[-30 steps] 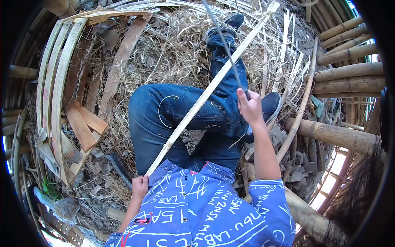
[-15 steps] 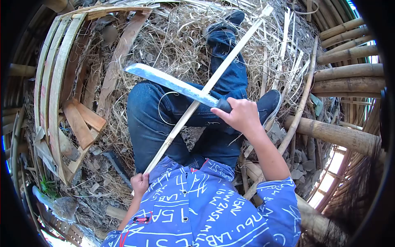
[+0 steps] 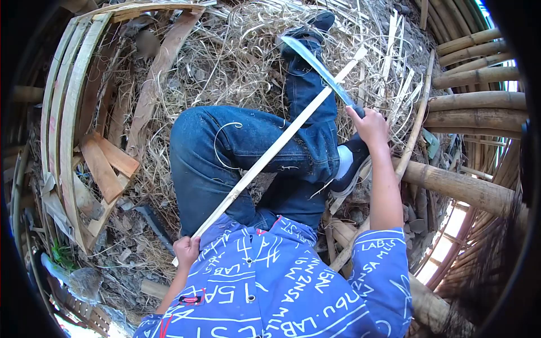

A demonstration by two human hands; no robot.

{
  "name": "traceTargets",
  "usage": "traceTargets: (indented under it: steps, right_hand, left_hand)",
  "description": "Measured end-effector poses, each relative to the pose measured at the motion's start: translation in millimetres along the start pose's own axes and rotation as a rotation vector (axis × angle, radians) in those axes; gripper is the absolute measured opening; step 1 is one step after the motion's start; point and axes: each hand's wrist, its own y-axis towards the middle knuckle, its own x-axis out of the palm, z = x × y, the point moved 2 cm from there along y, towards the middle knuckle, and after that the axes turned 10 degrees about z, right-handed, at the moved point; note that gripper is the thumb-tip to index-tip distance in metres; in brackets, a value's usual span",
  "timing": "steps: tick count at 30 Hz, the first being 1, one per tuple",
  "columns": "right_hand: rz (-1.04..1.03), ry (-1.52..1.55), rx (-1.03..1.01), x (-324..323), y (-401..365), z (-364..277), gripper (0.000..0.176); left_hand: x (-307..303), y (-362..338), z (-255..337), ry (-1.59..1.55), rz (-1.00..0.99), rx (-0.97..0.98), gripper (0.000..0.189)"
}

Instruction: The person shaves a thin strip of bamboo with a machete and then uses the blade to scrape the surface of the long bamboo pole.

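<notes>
Dry straw-coloured bamboo shavings point(image 3: 225, 62) are covering the dirt ground point(image 3: 129, 248), where the person is sitting. Curved split bamboo slats point(image 3: 62, 124) are lying along the ground's left edge, with short flat offcuts point(image 3: 107, 163) beside them. Thick round bamboo poles point(image 3: 468, 188) are running along its right edge.

The long pale split bamboo strip point(image 3: 265, 160) is lying diagonally across the person's bent knee in blue denim jeans point(image 3: 220, 141). It is thin, straight and light tan, and its far end is reaching out over the shavings. The left hand point(image 3: 186, 247) is closing around the strip's near end, just beside the blue printed shirt point(image 3: 270, 293). The right hand point(image 3: 372, 125) is gripping the dark handle of a steel-bladed machete point(image 3: 318, 65). Its blade is pointing away from the person and crossing the strip near its far end, above the outstretched leg.
</notes>
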Motion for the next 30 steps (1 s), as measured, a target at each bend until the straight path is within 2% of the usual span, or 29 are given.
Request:
traceTargets:
  steps: [2,4,6,7,8,10,13,16,18,19,20,23,24,27,28,30]
  right_hand:
    - [0.008,-0.007,0.025,9.9,4.3,2.8,0.073]
    - [0.083,0.055,0.187,9.3,26.3,19.7,0.073]
    - [0.047,0.121,0.240,-6.4,43.4,52.2,0.072]
    - [0.017,0.067,0.215,-29.0,39.8,49.2,0.072]
    - [0.108,-0.117,0.147,-29.0,47.2,61.5,0.072]
    - [0.115,-0.148,0.126,-44.6,47.1,60.5,0.074]
    - [0.224,0.099,0.203,-48.1,33.4,54.9,0.070]
    - [0.264,0.576,0.261,-22.9,21.6,54.2,0.070]
    - [0.163,0.919,0.361,-23.2,1.7,25.1,0.069]
    - [0.143,1.088,0.366,-19.7,-7.4,9.8,0.067]
    - [0.114,1.117,0.356,-16.1,-16.5,-1.8,0.065]
    - [-0.051,1.152,0.258,-5.7,-40.5,-36.0,0.063]
    - [-0.113,1.116,0.218,-4.9,-47.8,-46.1,0.064]
    - [-0.059,0.879,0.023,-3.0,-71.6,-68.7,0.060]
    - [-0.031,0.777,-0.031,-12.9,-81.9,-79.3,0.057]
    - [-0.080,0.808,-0.091,-27.0,-100.8,-98.3,0.054]
  left_hand:
    - [-5.9,-3.0,2.2,0.064,-0.028,-0.009,0.061]
    - [-8.1,-5.2,0.7,0.041,-0.037,-0.047,0.062]
    - [-11.4,-4.4,-1.2,0.056,-0.047,-0.036,0.062]
    - [-11.9,-4.4,-0.5,0.067,-0.050,-0.013,0.062]
    - [-8.2,-1.4,-0.2,0.072,-0.047,0.014,0.062]
    - [-6.2,-0.5,-2.5,0.068,-0.053,0.018,0.062]
    - [-9.6,3.5,0.5,0.074,-0.090,0.033,0.062]
    - [-21.7,6.6,17.0,0.090,-0.133,-0.044,0.056]
    - [-29.2,10.1,27.8,-0.032,-0.231,-0.131,0.049]
    - [-39.2,18.6,42.8,0.028,-0.357,-0.144,0.037]
    - [-43.8,24.3,47.3,0.034,-0.347,-0.140,0.037]
    - [-51.1,34.9,64.4,0.013,-0.558,-0.132,0.020]
    - [-49.9,32.9,63.4,0.020,-0.551,-0.121,0.020]
    - [-45.8,19.8,59.5,-0.034,-0.468,-0.129,0.010]
    - [-43.8,16.6,64.3,-0.056,-0.454,-0.197,0.010]
    - [-39.5,9.1,62.1,-0.021,-0.399,-0.176,0.010]
